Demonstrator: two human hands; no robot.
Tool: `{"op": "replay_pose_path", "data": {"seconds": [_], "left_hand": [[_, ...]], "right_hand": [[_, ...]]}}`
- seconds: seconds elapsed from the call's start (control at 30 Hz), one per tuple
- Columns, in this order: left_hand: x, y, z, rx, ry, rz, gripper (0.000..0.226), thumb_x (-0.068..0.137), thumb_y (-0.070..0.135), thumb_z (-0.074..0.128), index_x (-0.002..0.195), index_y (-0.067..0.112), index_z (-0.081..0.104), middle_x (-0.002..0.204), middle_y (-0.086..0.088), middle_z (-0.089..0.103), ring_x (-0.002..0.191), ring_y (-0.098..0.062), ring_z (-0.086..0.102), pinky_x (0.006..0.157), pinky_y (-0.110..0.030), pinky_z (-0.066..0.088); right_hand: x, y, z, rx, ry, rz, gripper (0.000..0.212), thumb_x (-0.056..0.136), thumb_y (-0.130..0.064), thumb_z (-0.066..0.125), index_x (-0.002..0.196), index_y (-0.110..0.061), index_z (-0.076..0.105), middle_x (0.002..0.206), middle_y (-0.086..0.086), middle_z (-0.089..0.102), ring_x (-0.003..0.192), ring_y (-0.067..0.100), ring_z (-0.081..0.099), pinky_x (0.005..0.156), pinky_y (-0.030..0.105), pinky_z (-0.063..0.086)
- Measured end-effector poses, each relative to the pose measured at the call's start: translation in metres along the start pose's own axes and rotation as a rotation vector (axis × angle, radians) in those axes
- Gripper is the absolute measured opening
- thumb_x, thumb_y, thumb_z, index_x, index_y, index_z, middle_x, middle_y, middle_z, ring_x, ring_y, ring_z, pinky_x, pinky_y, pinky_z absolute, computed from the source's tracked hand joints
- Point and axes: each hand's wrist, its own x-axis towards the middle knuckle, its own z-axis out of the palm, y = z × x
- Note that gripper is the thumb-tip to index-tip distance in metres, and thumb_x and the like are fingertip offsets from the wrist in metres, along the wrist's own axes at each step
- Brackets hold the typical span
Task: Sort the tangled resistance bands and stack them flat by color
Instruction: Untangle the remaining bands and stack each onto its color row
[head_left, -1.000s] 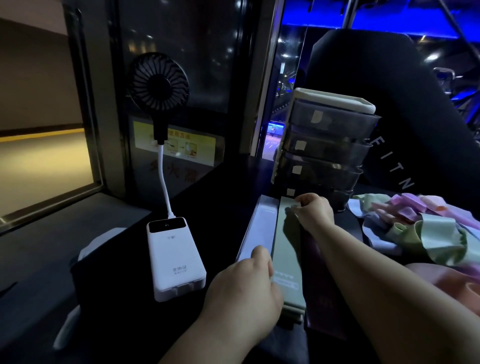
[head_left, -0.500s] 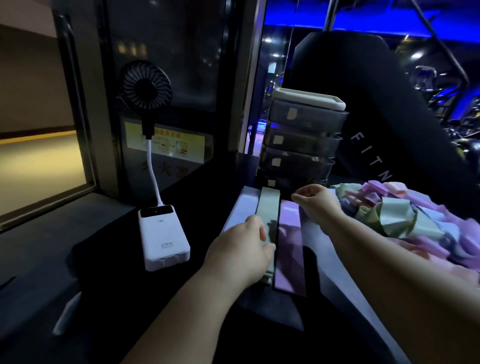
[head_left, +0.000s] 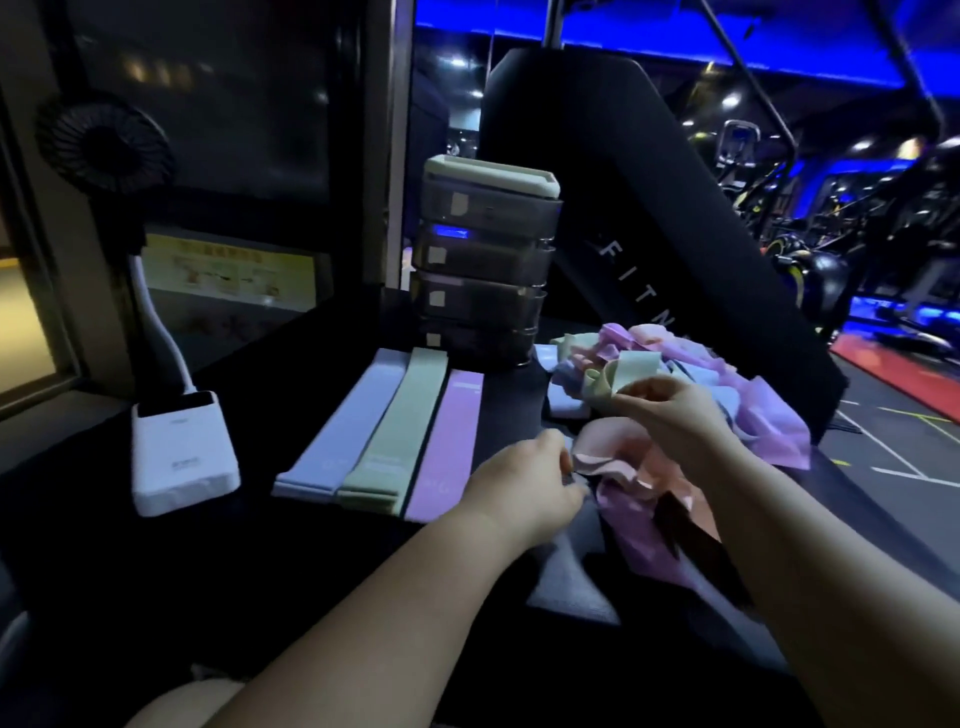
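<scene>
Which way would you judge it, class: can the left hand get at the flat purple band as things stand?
Probably yes. The left hand sits just beside the purple band, with nothing between them, though its fingers pinch a pink band.

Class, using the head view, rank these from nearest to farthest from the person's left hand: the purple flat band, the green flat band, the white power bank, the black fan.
From the left hand:
1. Purple flat band, just to its left.
2. Green flat band, next over.
3. White power bank, far left on the table.
4. Black fan, upper left, at the back.
</scene>
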Motion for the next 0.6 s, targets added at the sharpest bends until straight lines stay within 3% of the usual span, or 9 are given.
{"op": "replay_pose_path", "data": {"seconds": [0.1, 0.27, 0.33, 0.47, 0.6], "left_hand": [[0.011, 0.017, 0.014, -0.033, 0.001, 0.013, 0.032, 0.092, 0.045, 0.055, 0.111, 0.020, 0.051, 0.112, -0.001, 0.062, 0.106, -0.026, 0.056, 0.084, -0.036, 0.045], [0.040, 0.032, 0.037, -0.058, 0.132, -0.067, 0.037, 0.093, 0.046, 0.054, 0.117, 0.019, 0.050, 0.129, -0.006, 0.049, 0.123, -0.029, 0.041, 0.097, -0.038, 0.039], [0.053, 0.035, 0.044, -0.065, 0.152, -0.119, 0.043, 0.094, 0.047, 0.052, 0.125, 0.018, 0.045, 0.137, -0.008, 0.042, 0.129, -0.030, 0.034, 0.102, -0.039, 0.034], [0.079, 0.036, 0.058, -0.025, 0.075, -0.212, 0.056, 0.095, 0.054, 0.046, 0.139, 0.020, 0.036, 0.146, -0.008, 0.040, 0.133, -0.031, 0.031, 0.105, -0.042, 0.031], [0.089, 0.032, 0.071, 0.028, 0.092, -0.170, 0.046, 0.097, 0.050, 0.042, 0.136, 0.026, 0.043, 0.139, -0.003, 0.051, 0.130, -0.029, 0.035, 0.104, -0.042, 0.030]], "right_hand": [[-0.007, 0.014, -0.020, -0.034, 0.036, 0.001, 0.010, 0.080, -0.025, 0.078, 0.078, -0.019, 0.070, 0.075, 0.000, 0.070, 0.070, 0.019, 0.062, 0.067, 0.033, 0.049], [-0.026, 0.044, -0.044, -0.200, 0.220, -0.052, 0.008, 0.081, -0.027, 0.073, 0.077, -0.027, 0.067, 0.081, -0.010, 0.067, 0.077, 0.008, 0.058, 0.064, 0.019, 0.038], [-0.032, 0.057, -0.047, -0.214, 0.245, -0.076, 0.006, 0.081, -0.031, 0.073, 0.083, -0.027, 0.069, 0.085, -0.010, 0.067, 0.083, 0.009, 0.060, 0.067, 0.022, 0.039], [-0.030, 0.071, -0.053, -0.222, 0.095, -0.001, 0.029, 0.079, -0.048, 0.073, 0.099, -0.028, 0.067, 0.094, -0.010, 0.065, 0.085, 0.007, 0.060, 0.072, 0.026, 0.040], [-0.035, 0.076, -0.049, -0.241, -0.035, -0.009, 0.041, 0.069, -0.054, 0.079, 0.101, -0.041, 0.057, 0.097, -0.017, 0.057, 0.087, -0.003, 0.055, 0.068, 0.019, 0.040]]}}
